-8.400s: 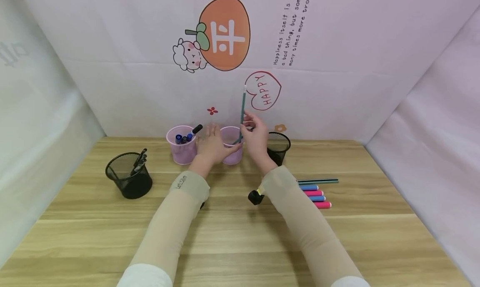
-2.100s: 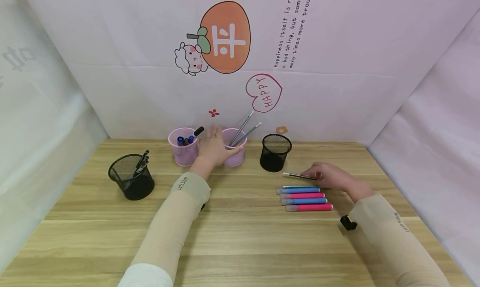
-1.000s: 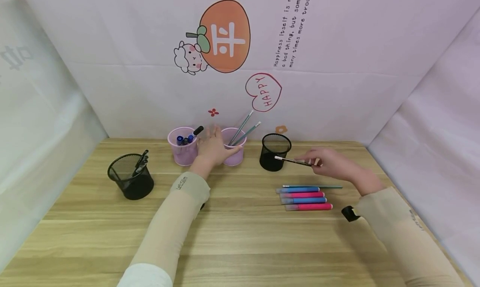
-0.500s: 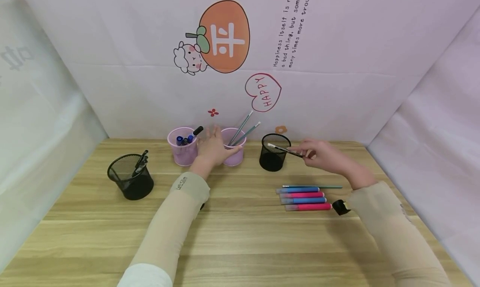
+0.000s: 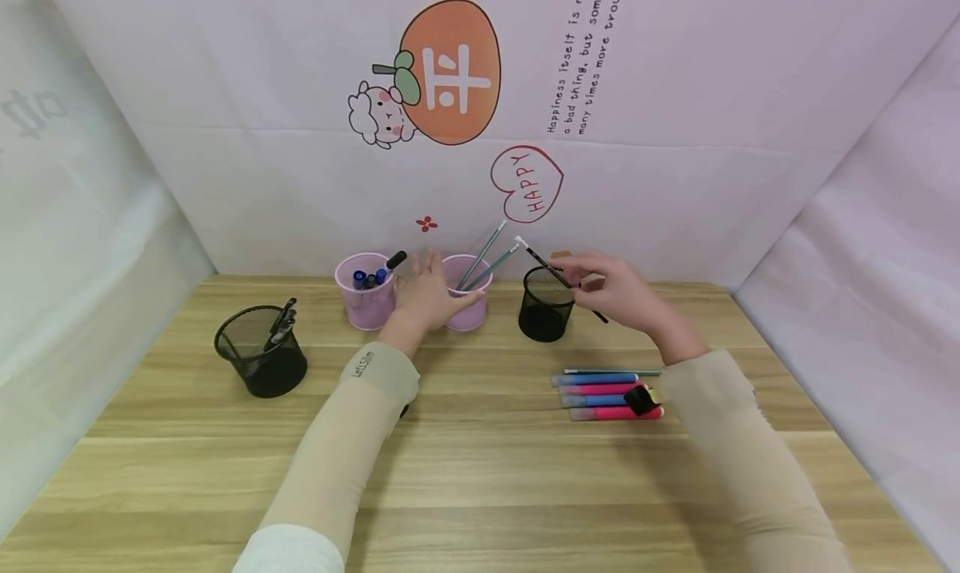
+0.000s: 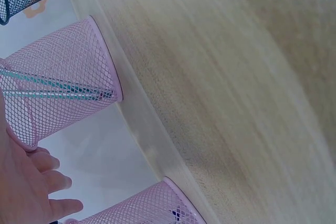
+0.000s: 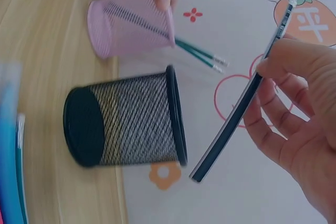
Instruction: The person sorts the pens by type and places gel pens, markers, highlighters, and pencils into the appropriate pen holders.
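Between thumb and fingers, my right hand (image 5: pixel 618 294) pinches a black striped pencil (image 5: pixel 542 262) with a white eraser. It slants beside and above the rim of a black mesh pen cup (image 5: pixel 545 315); in the right wrist view the pencil (image 7: pixel 226 124) is apart from that cup (image 7: pixel 131 119). My left hand (image 5: pixel 423 294) rests against the right-hand pink mesh cup (image 5: pixel 467 316), thumb across its near rim, fingers extended. In the left wrist view the hand (image 6: pixel 26 182) touches that cup's rim. Two green pencils (image 5: pixel 491 266) lean in this cup.
Another pink cup (image 5: pixel 369 306) holds several markers. A black mesh cup (image 5: pixel 262 365) with black pens stands at the left. On the table's right lie blue and pink markers (image 5: pixel 600 390), with a green pencil (image 5: pixel 611 372) behind them. A white printed cloth (image 5: pixel 660 215) rises behind.
My right hand has lifted the black pencil from the table and carried it left and up toward the black cup, tilting it steeper. Earlier it lowered a green pencil into the pink cup. The left hand stays.
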`<state>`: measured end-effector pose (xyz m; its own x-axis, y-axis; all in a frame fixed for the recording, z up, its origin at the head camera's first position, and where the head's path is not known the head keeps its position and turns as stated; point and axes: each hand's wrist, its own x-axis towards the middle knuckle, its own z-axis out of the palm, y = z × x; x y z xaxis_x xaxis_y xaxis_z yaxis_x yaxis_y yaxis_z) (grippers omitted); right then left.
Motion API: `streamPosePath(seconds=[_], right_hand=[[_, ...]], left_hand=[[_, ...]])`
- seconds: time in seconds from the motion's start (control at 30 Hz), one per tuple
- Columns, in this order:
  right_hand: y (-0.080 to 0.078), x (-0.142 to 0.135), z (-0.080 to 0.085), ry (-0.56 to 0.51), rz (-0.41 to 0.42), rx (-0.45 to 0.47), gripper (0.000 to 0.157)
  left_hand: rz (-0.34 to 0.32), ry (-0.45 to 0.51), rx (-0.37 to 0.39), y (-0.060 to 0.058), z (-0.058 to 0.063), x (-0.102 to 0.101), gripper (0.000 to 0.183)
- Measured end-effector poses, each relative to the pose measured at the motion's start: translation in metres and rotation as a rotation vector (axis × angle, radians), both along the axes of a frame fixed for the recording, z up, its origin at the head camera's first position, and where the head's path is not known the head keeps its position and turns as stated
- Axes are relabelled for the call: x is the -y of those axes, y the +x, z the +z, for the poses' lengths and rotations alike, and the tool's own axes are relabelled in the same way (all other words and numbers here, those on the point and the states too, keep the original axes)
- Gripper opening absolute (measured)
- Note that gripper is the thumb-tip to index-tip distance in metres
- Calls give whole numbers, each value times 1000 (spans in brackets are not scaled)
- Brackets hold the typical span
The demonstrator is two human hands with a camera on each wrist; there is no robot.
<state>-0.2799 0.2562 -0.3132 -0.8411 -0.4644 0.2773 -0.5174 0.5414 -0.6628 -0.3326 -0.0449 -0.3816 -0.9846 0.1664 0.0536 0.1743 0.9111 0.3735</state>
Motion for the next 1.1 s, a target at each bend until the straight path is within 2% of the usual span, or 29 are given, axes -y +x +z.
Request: streamPosePath(seconds=[0.27,0.47,0.77,1.1], right_hand=[[-7,18,2,-135,-70,52,46],[-13,30,-2,-221,-94,65,48],[-21,56,-6,-351,-95,-8,47],[-33,92,-14,-585,-150,-125,46]], left_hand=[[4,-12,6,-1,0,1,119],[3,-18,6,-2,0,0,120],[-1,-18,15,-3,-2,1,120],[4,-34,27,-1,1,1,121]])
